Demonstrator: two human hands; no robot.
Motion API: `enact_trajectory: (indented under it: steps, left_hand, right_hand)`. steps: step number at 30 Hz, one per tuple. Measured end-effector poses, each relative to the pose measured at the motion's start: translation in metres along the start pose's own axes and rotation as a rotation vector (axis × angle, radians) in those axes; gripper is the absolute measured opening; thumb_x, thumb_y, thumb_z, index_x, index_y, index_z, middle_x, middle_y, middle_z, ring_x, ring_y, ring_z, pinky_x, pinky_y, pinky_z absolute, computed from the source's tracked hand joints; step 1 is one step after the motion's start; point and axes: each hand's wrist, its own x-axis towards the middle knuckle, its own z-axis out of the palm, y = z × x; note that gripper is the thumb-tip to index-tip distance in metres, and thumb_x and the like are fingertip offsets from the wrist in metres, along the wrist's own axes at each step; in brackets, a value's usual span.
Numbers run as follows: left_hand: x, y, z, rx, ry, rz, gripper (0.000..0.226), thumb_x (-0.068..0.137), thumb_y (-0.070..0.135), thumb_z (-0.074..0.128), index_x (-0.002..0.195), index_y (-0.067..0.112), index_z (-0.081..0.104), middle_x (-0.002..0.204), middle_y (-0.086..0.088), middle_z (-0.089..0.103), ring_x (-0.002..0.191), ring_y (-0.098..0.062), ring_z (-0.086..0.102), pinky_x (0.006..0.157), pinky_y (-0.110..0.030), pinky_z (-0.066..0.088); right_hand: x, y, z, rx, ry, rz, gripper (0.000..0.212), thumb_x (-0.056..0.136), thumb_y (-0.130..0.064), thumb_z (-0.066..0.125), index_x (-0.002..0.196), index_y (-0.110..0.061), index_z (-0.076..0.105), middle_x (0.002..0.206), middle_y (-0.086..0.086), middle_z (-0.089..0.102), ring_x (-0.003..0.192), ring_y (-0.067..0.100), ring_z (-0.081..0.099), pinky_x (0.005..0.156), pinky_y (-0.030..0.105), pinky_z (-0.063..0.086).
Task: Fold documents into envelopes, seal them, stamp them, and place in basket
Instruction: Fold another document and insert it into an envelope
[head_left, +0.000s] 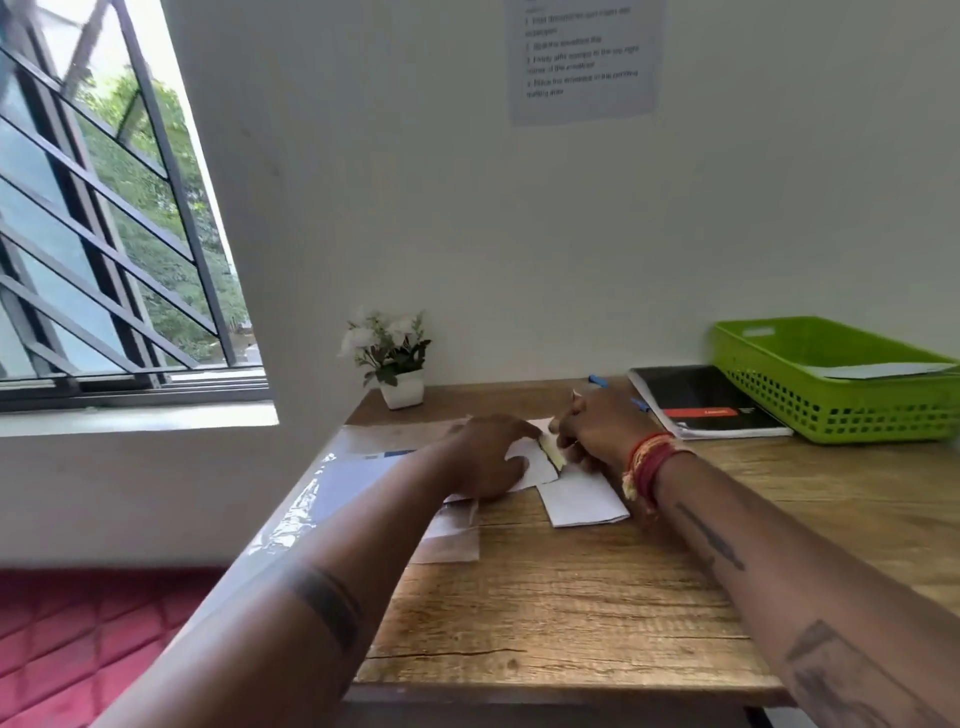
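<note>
Both hands work on the white envelope (535, 465) at the middle of the desk (571, 613). From the head view, the left hand (485, 457) lies flat on it, fingers spread, holding nothing. The right hand (597, 431) has its grip curled at the yellowish strip (551, 451) on the envelope's edge; whether it pinches the strip I cannot tell. A folded paper (584, 499) lies just beside. I judge this the sealing step. One envelope (883, 370) already rests in the green basket (841, 410); stamping and placing remain.

Lime-green perforated basket (810, 395), white envelope (582, 499), black notebook (701, 400) with red band, brown wood-grain table (545, 613)
</note>
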Motion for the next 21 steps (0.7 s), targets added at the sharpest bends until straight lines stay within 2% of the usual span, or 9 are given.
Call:
enact_trajectory:
  steps: [4,6,9,12,14,16,17,19,21]
  left_hand:
    - [0.000,-0.003,0.015,-0.093,0.062,0.011,0.053,0.096,0.030,0.039,0.147,0.045,0.042,0.160,0.006,0.037,0.147,-0.019,0.032,0.119,-0.044,0.026]
    - [0.002,-0.005,0.018,-0.082,0.035,0.016,0.054,0.097,0.032,0.036,0.148,0.050,0.038,0.162,0.003,0.033,0.149,-0.019,0.028,0.120,-0.045,0.022]
    - [0.004,-0.005,0.019,-0.065,0.001,0.000,0.051,0.097,0.059,0.036,0.148,0.054,0.035,0.163,0.002,0.030,0.150,-0.022,0.025,0.120,-0.050,0.019]
    - [0.004,-0.004,0.018,-0.076,-0.029,-0.022,0.076,0.079,0.089,0.039,0.146,0.054,0.037,0.163,0.006,0.030,0.151,-0.019,0.024,0.120,-0.051,0.019]
    - [0.004,-0.003,0.017,-0.100,-0.017,-0.020,0.083,0.073,0.093,0.042,0.144,0.052,0.040,0.161,0.010,0.033,0.149,-0.016,0.025,0.119,-0.051,0.021]
    - [0.004,-0.002,0.016,-0.119,-0.004,-0.015,0.087,0.069,0.095,0.045,0.143,0.051,0.040,0.159,0.013,0.035,0.148,-0.014,0.028,0.119,-0.050,0.023]
    - [0.003,-0.001,0.016,-0.126,-0.003,-0.016,0.090,0.066,0.096,0.045,0.144,0.051,0.039,0.159,0.014,0.035,0.148,-0.014,0.029,0.119,-0.051,0.023]
    - [0.001,0.002,0.015,-0.117,-0.007,-0.020,0.090,0.066,0.096,0.044,0.144,0.053,0.036,0.160,0.014,0.034,0.147,-0.015,0.029,0.118,-0.053,0.024]
    - [-0.001,0.005,0.013,-0.079,-0.017,-0.025,0.079,0.074,0.092,0.041,0.144,0.056,0.037,0.159,0.012,0.034,0.147,-0.018,0.028,0.117,-0.056,0.023]
  right_hand:
    - [0.002,-0.008,-0.018,-0.318,0.090,0.012,0.025,0.098,-0.034,0.049,0.087,-0.017,0.066,0.087,0.002,0.066,0.099,0.023,0.066,0.101,0.034,0.043]
    - [0.000,-0.015,-0.019,-0.376,0.001,0.035,0.025,0.100,-0.035,0.052,0.094,-0.015,0.065,0.092,0.002,0.063,0.108,0.024,0.064,0.100,0.035,0.044]
    - [0.000,-0.028,-0.011,-0.368,-0.089,0.075,0.027,0.094,-0.037,0.063,0.099,-0.010,0.064,0.094,0.005,0.063,0.095,0.025,0.065,0.091,0.038,0.053]
    - [0.009,-0.029,-0.004,-0.450,-0.130,0.070,0.021,0.095,-0.032,0.062,0.100,-0.012,0.065,0.094,0.005,0.062,0.087,0.022,0.061,0.086,0.035,0.052]
    - [0.013,-0.024,-0.006,-0.354,-0.131,0.116,0.014,0.090,-0.029,0.067,0.089,-0.016,0.062,0.086,0.004,0.063,0.076,0.020,0.061,0.080,0.036,0.056]
    - [0.011,-0.021,-0.010,-0.159,-0.112,0.195,0.015,0.088,-0.024,0.067,0.089,-0.017,0.054,0.080,0.005,0.064,0.066,0.018,0.060,0.067,0.034,0.057]
    - [0.009,-0.019,-0.012,-0.052,-0.087,0.229,0.017,0.090,-0.020,0.065,0.093,-0.013,0.050,0.081,0.007,0.065,0.069,0.019,0.063,0.067,0.034,0.057]
    - [0.006,-0.014,-0.021,0.095,-0.019,0.266,0.022,0.094,-0.015,0.059,0.100,-0.009,0.039,0.089,0.009,0.066,0.084,0.024,0.070,0.081,0.036,0.060]
    - [0.008,-0.009,-0.031,0.093,0.015,0.260,0.025,0.096,-0.016,0.054,0.113,-0.002,0.044,0.102,0.012,0.068,0.093,0.028,0.070,0.087,0.042,0.059]
